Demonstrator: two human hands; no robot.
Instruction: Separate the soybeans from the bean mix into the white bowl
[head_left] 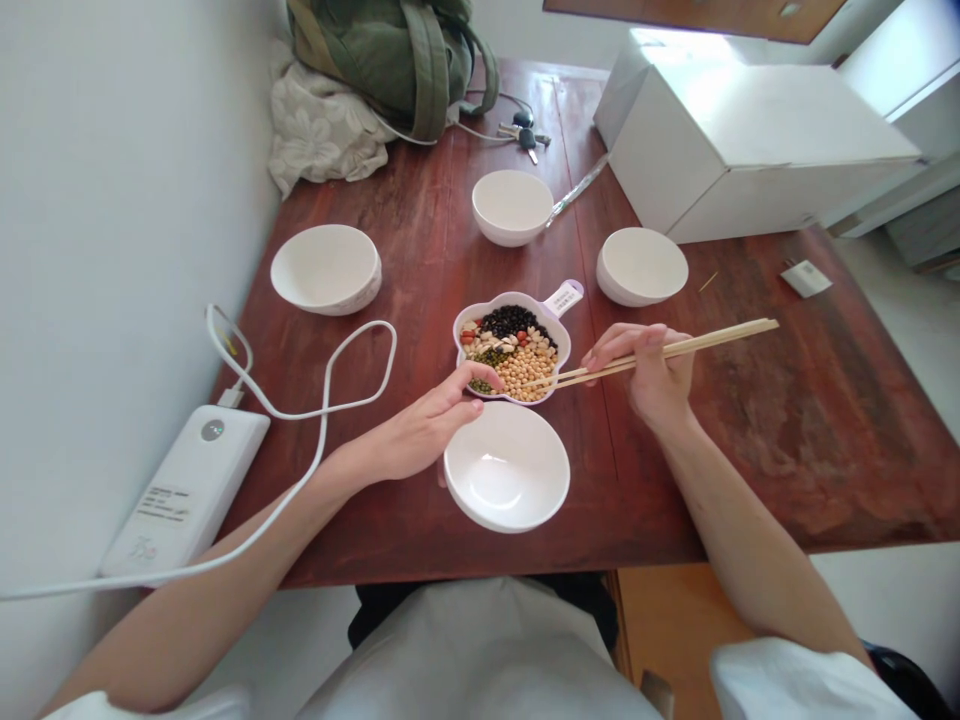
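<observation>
The right hand (645, 372) clenches wooden chopsticks (675, 347) — their tips lost among soybeans (521, 375) in a scalloped dish (480, 309). The left hand (427, 425) lies open, fingertips (487, 373) hiding part of the rim.

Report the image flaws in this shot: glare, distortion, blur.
Head view: wide-angle distortion bows the edges of the wooden table. Head view: glare burns out the top of the white box. Head view: the wooden chopsticks and flower-shaped dish show no obvious blur.

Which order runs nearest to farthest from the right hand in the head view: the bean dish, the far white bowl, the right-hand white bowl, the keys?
1. Bean dish, just left of the right hand.
2. Right-hand white bowl, straight ahead of the hand.
3. Far white bowl, ahead and left.
4. Keys, beyond that bowl.
</observation>
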